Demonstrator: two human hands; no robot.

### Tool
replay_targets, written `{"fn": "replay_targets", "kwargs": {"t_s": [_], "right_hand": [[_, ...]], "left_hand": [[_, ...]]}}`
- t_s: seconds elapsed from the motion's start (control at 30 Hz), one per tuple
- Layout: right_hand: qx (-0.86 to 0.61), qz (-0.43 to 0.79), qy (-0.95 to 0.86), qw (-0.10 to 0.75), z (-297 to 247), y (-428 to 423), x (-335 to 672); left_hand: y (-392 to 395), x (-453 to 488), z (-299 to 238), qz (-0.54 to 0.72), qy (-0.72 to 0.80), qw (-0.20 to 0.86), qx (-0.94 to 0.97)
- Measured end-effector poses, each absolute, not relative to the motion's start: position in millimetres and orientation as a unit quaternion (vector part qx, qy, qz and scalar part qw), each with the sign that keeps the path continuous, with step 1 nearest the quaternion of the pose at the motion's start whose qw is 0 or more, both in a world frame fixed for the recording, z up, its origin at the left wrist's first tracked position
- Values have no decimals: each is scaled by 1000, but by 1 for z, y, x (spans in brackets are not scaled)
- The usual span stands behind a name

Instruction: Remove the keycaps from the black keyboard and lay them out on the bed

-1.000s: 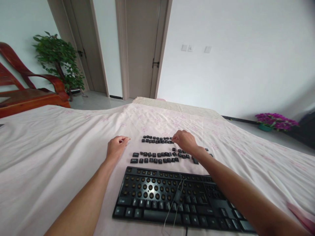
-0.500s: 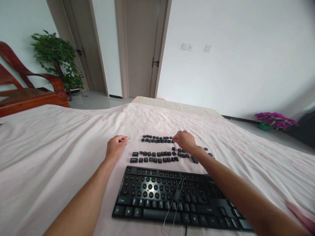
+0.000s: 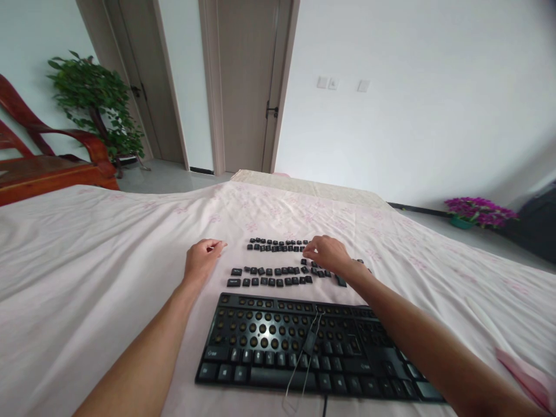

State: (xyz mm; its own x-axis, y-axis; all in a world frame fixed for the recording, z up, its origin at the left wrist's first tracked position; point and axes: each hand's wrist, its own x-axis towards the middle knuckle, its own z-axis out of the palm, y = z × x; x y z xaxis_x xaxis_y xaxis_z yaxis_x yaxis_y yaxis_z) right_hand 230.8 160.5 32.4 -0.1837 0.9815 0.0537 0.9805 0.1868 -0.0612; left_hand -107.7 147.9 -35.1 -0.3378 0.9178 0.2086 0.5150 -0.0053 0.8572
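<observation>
A black keyboard (image 3: pixel 278 341) lies on the pale pink sheet (image 3: pixel 87 260) with most letter keys pulled off. A wire keycap puller (image 3: pixel 310 347) lies across its middle. Loose black keycaps (image 3: pixel 269 276) sit in rows on the sheet behind it, with a farther row (image 3: pixel 273 245) beyond. My right hand (image 3: pixel 328 255) rests over the right end of the rows, fingers curled and pinched at the keycaps; what they grip is hidden. My left hand (image 3: pixel 202 260) rests on the sheet left of the keycaps, fingers loosely curled.
A red wooden chair (image 3: pixel 47 168) and a green potted plant (image 3: pixel 95 107) stand at the left. Closed doors (image 3: pixel 243 87) are behind the bed. Purple flowers (image 3: pixel 480 209) sit on the floor at right. A pink object (image 3: pixel 521 376) lies at the sheet's lower right.
My right hand has drawn slightly back from the far keycap row toward the nearer rows. The view has shifted a little; my left hand stays put.
</observation>
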Motion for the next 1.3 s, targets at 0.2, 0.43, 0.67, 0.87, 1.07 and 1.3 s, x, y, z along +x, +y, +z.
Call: {"fn": "replay_targets", "kwargs": {"t_s": [0.2, 0.43, 0.67, 0.87, 1.07, 1.3], "right_hand": [[-616, 4, -787, 22, 26, 157, 226], [-621, 13, -783, 28, 32, 160, 229], [-643, -43, -762, 67, 25, 181, 247], [-627, -48, -774, 75, 13, 191, 252], [-621, -30, -781, 65, 14, 194, 252], [-643, -14, -759, 98, 16, 189, 258]], "left_hand": [[149, -109, -38, 468, 667, 221, 536], [151, -110, -39, 466, 665, 228, 537], [152, -110, -41, 466, 667, 226, 536], [153, -112, -43, 461, 666, 223, 542], [152, -110, -41, 466, 665, 231, 536], [149, -109, -36, 464, 670, 232, 530]]}}
